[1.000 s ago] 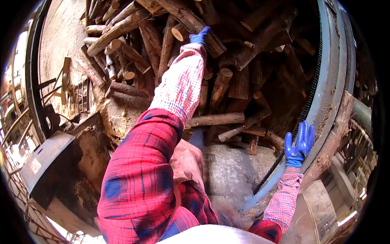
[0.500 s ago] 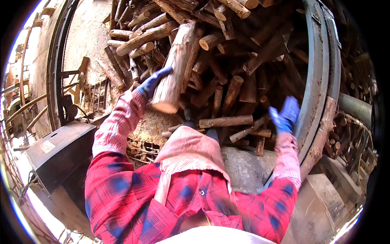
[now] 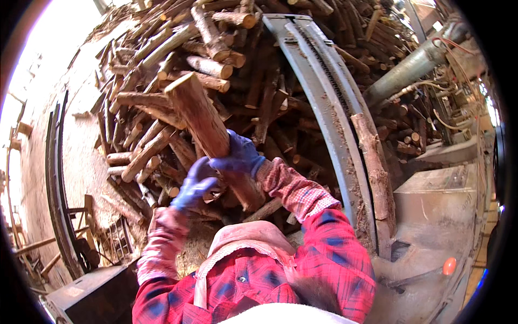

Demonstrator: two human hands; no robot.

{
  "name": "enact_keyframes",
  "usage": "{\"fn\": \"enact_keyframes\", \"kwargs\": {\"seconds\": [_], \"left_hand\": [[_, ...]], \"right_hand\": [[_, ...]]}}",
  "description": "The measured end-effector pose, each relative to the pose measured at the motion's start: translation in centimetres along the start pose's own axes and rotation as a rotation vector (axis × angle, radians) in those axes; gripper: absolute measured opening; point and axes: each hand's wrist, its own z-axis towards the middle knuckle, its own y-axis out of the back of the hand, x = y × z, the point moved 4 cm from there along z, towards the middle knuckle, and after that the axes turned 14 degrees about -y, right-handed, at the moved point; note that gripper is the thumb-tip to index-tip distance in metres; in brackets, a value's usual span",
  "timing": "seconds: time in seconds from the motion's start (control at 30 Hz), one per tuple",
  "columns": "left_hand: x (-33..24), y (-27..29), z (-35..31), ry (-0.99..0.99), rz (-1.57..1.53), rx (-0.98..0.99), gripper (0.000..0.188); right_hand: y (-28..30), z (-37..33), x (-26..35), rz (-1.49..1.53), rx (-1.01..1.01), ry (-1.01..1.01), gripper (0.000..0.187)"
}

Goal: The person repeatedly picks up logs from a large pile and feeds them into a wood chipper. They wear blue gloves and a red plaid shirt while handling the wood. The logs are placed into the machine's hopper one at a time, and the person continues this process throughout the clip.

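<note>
Log-handling step, I reckon: right grip (image 3: 240,155) wrapped round a log (image 3: 200,116), left grip (image 3: 195,184) just beside, can't tell if closed; shifting it wants steady support.

I'm standing in a workshop for wood. There's a great big heap of cut logs (image 3: 147,154), a long metal track (image 3: 315,102) with a black chain (image 3: 325,60), a fat pipe (image 3: 404,75) and a stick with an orange knob (image 3: 449,265). Maybe it's partly outdoors; the left is too bright to tell.
</note>
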Motion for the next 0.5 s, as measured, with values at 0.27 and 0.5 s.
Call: {"fn": "enact_keyframes", "kwargs": {"seconds": [0.27,0.5], "left_hand": [[8.1,-8.7,8.7,0.049,-0.496,-0.375,0.045],[7.3,-19.9,14.0,0.324,-0.957,-0.036,0.056]], "right_hand": [[7.4,-6.3,-9.5,0.271,0.046,-0.103,0.101],[1.7,-14.0,-20.7,1.144,0.311,-0.557,0.084]]}}
